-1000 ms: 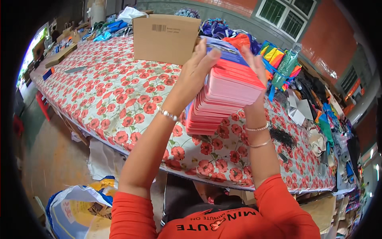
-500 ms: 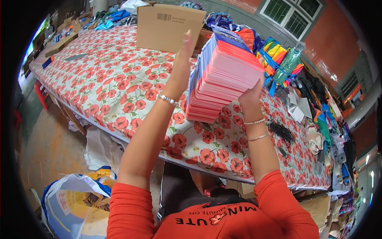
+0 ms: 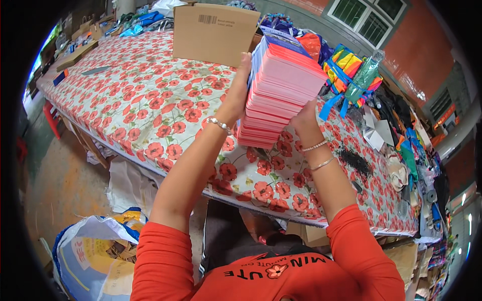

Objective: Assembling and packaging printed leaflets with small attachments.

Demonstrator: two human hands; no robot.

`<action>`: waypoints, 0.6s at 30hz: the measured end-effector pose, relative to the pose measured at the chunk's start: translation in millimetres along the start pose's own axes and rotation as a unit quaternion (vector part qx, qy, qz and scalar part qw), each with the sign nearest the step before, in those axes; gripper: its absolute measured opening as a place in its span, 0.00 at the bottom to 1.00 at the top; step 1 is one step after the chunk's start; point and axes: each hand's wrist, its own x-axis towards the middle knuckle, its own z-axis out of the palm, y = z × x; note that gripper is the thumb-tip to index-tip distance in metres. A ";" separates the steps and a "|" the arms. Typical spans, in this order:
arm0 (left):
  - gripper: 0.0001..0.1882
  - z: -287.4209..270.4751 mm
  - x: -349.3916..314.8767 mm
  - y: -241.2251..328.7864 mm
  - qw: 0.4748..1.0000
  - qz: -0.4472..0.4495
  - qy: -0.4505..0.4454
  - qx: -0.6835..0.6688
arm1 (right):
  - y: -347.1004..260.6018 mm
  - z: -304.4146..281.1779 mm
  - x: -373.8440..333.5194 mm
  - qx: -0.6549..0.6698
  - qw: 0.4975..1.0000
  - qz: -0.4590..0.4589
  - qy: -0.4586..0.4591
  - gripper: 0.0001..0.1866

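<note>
Card stack, head view: stands tall on flower-print desk, just in front and right of cardboard box. Left hand straightened out flat along its left side, nothing clasped. Right hand at its right side, fingers hidden; can't tell grip.

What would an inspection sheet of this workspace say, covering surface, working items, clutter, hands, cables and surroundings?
Surface: table under a red-flowered cloth.
Working items: tall stack of cards, pink-red edges showing, between the hands.
Clutter: carton beyond the stack; rainbow bundle and black heap to the right; blade far left.
Hands: left hand at the stack's left side; right hand at its lower right, fingers mostly hidden.
Cables: nothing seen.
Surroundings: open sack at lower left; red-orange wall with a window behind.
</note>
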 end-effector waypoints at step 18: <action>0.22 -53.5 5.3 -78.2 0.984 -0.070 -0.010 0.161 | 65.3 -34.3 -5.7 0.004 0.999 -0.005 -0.037 0.29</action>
